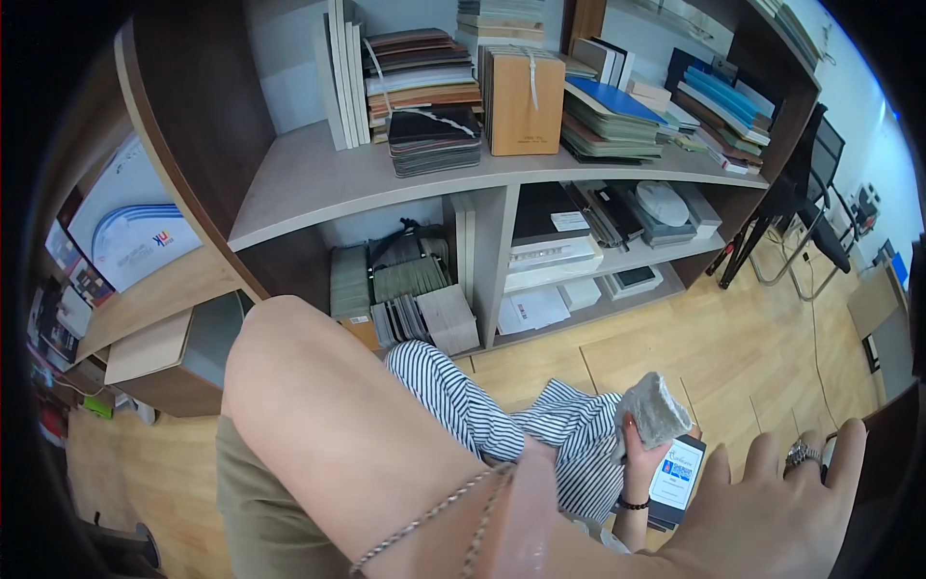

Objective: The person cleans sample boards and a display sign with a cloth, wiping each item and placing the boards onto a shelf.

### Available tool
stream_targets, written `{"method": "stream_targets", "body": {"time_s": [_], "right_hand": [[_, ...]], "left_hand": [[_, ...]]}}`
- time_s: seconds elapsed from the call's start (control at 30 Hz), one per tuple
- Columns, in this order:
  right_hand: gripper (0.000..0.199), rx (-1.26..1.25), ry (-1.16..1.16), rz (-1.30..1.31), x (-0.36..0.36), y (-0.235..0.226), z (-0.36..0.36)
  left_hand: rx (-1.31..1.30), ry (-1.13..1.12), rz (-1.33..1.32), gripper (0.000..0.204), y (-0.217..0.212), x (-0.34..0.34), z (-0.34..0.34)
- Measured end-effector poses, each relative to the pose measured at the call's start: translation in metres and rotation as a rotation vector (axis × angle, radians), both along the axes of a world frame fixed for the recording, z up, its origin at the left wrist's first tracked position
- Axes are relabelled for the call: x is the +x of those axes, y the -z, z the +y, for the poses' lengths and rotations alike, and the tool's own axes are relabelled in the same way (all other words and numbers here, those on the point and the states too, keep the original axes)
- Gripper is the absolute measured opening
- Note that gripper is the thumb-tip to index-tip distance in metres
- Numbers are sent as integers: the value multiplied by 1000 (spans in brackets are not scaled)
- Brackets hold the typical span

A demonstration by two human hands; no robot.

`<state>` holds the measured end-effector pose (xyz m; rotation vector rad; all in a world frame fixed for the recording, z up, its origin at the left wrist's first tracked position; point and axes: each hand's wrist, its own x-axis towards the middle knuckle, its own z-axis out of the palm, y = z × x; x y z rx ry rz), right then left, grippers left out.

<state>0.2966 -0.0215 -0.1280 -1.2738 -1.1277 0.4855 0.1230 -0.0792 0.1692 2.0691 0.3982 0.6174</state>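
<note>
Across the lower left, very near the camera, lies my bare left forearm point(328, 396), a braided cord point(424, 521) crossing it. My left hand's fingers cannot be made out; a blurred pinkish shape sits beside the cord. At the lower right my right hand point(762, 516) is spread with its back showing, fingers apart, a ring on one, nothing in it. Beyond it another person's hand point(644, 454), with a dark bead bracelet, holds up a rough grey piece point(656, 405). Striped clothing point(453, 396) is next to that hand.
A shelf unit point(386, 203) ahead holds stacked sample boards point(420, 72), a wooden box point(526, 101) and several books. Below stand grey bundles point(410, 280). A dark-framed white sheet point(675, 473) lies behind the right hand. A black chair point(820, 212) stands far right, an open cabinet point(174, 347) left.
</note>
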Motion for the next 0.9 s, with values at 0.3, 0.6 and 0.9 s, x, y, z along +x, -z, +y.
{"method": "stream_targets", "body": {"time_s": [0.3,0.6,0.9], "right_hand": [[63,-14,19,114,24,10,-12],[46,26,43,29,18,-9,-13],[35,-33,38,279,29,-20,-22]], "left_hand": [[-74,54,-34,54,0,-95,58],[-165,95,-80,50,18,-56,106],[-94,-101,-139,46,39,-69,136]]}}
